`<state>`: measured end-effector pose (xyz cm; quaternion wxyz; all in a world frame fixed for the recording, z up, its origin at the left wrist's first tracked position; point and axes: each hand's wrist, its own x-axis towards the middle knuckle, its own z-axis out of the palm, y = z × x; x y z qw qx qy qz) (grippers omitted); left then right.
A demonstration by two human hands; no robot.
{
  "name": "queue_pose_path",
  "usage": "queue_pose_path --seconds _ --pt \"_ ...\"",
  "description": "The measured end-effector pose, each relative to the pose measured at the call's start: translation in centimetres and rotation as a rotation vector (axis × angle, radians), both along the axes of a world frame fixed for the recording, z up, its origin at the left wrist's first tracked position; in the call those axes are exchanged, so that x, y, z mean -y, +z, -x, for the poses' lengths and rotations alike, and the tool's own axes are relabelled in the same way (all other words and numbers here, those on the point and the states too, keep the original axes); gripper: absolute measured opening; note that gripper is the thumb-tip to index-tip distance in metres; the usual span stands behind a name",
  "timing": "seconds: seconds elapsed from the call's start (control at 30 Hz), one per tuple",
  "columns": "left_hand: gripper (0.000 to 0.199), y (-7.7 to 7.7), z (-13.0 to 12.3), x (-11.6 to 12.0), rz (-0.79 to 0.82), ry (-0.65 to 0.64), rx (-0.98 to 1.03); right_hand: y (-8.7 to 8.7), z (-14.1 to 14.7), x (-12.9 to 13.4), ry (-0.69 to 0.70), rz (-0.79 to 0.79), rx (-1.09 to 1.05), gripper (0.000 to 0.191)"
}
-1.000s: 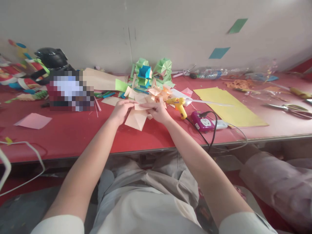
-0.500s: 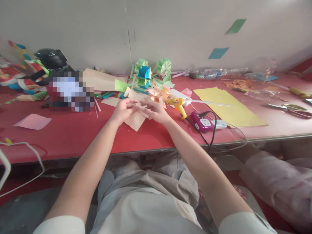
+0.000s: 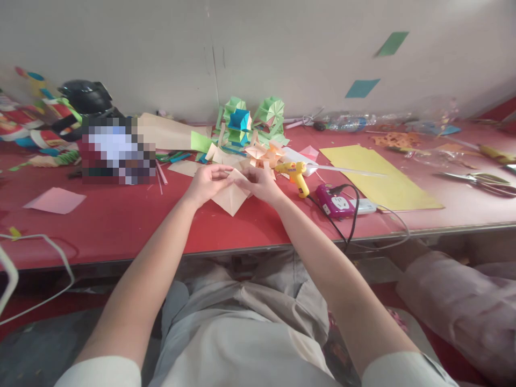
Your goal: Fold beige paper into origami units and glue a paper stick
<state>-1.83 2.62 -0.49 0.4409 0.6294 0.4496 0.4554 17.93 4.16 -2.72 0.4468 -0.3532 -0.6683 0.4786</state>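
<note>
You have a beige paper [image 3: 231, 199] between your hands, over the near part of the red table [image 3: 217, 234], one corner pointing toward you. Your left hand [image 3: 205, 185] pinches its upper left side, thumb in front of the fingers; your right hand [image 3: 261, 184] pinches the other side the same way. A crease runs down to the near corner, so I'd judge the folding begun but not finished; your fingers hide the upper part, and I cannot tell how many folds it has

Just beyond your right hand sit peach pieces [image 3: 264, 153] already folded into shape, and behind them pleated green forms [image 3: 271, 111] that look complete. The yellow sheets [image 3: 382, 177] and pink sheet [image 3: 55, 200] lie flat, apparently unworked. The glue gun [image 3: 297, 174] rests near your right hand, untouched
</note>
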Motion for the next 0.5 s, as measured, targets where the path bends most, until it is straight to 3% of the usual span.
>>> queue_pose_path --seconds 0.3,0.5 --pt "0.057 0.56 0.51 0.08 0.127 -0.169 0.186 0.59 -0.39 0.19 -0.047 -0.023 -0.01 0.05" --pt "0.053 0.7 0.58 0.17 0.169 -0.157 0.231 0.2 -0.39 -0.1 -0.04 -0.005 -0.014 0.052"
